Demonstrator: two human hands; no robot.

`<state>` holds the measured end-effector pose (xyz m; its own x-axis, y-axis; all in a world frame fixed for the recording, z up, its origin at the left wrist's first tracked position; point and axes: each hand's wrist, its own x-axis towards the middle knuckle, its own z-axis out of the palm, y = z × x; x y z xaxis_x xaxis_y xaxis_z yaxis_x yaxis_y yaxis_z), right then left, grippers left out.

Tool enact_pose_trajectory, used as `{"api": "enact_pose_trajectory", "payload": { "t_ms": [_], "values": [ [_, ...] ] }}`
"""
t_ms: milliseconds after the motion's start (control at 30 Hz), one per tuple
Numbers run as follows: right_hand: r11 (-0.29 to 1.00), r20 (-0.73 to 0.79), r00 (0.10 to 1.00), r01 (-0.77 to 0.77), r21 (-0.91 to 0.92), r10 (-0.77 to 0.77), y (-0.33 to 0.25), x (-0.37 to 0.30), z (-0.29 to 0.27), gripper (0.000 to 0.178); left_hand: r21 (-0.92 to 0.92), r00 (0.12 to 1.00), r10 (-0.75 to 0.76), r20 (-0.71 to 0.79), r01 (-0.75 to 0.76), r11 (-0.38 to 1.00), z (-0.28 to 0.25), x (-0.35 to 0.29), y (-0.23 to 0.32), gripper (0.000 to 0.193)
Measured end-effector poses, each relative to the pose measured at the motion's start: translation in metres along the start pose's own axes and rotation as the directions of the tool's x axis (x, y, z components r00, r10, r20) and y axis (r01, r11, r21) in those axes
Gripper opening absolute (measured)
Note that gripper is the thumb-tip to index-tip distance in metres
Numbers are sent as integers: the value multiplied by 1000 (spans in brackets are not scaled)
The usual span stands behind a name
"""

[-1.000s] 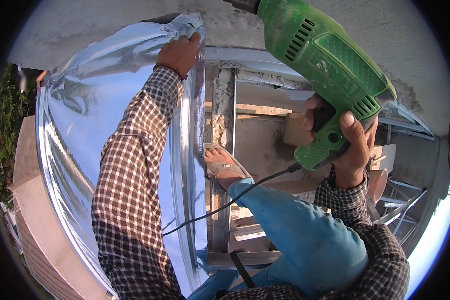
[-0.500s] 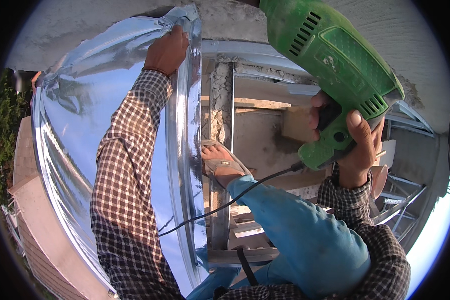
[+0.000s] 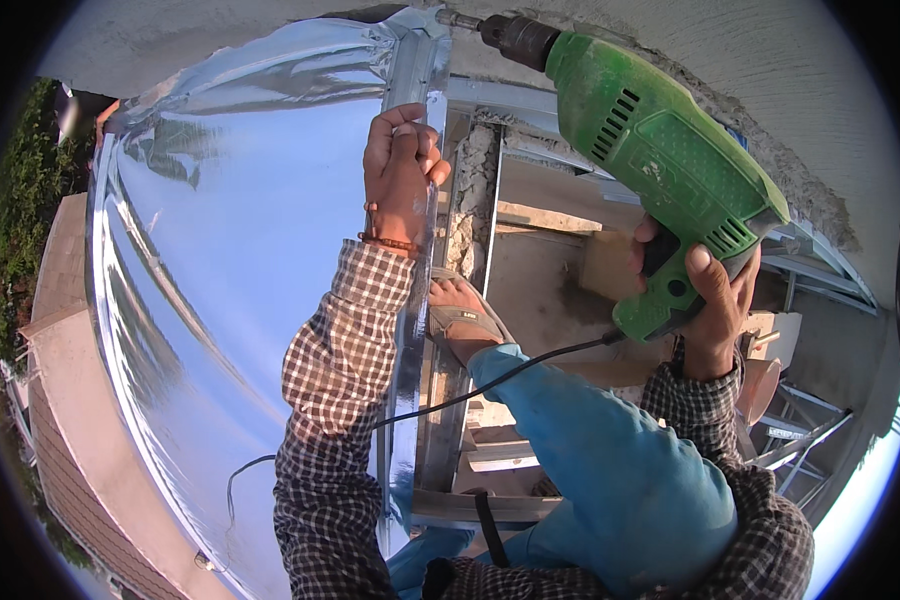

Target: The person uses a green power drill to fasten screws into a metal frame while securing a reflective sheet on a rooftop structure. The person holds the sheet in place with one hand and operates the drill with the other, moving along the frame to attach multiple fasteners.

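My right hand (image 3: 712,300) grips the handle of a green corded drill (image 3: 670,150), its fingers at the trigger. The drill points to the upper left, and its black chuck (image 3: 518,42) carries a metal bit. The bit's tip is at the far end of a silver metal channel (image 3: 410,70); whether it touches cannot be made out. My left hand (image 3: 402,165) is over the channel, fingers curled together; what they pinch, if anything, is hidden. Beneath the channel lies shiny silver foil sheeting (image 3: 240,230), bunched at its far edge.
A black cord (image 3: 510,375) runs from the drill across my leg and the foil. My sandalled foot (image 3: 462,315) stands on a metal beam beside openings in the frame. A rough concrete wall (image 3: 770,80) rises at the far right. Tiled roofs (image 3: 65,450) lie lower left.
My left hand has come back from the channel's far end, nearer to me, and its fingers have curled. The drill has shifted slightly lower in view, bringing its chuck and bit into sight.
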<state>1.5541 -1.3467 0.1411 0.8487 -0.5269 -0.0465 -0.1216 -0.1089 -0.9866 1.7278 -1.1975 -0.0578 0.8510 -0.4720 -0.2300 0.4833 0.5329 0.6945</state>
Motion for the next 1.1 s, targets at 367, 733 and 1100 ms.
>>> {"api": "enact_pose_trajectory", "payload": {
  "t_ms": [367, 733, 1100],
  "values": [
    [989, 165, 980, -129, 69, 116, 7, -5, 4, 62, 145, 967, 243, -72, -230, 962, -32, -3, 91, 30],
    [974, 250, 955, -194, 119, 160, 16, 1, 4, 65, 264, 983, 164, 85, -181, 948, -22, -9, 105, 19],
    [919, 416, 884, -326, 223, 213, 58, 23, -23, 60, 501, 880, -216, 422, -28, 865, -37, 1, 155, 21]
  ]
}}
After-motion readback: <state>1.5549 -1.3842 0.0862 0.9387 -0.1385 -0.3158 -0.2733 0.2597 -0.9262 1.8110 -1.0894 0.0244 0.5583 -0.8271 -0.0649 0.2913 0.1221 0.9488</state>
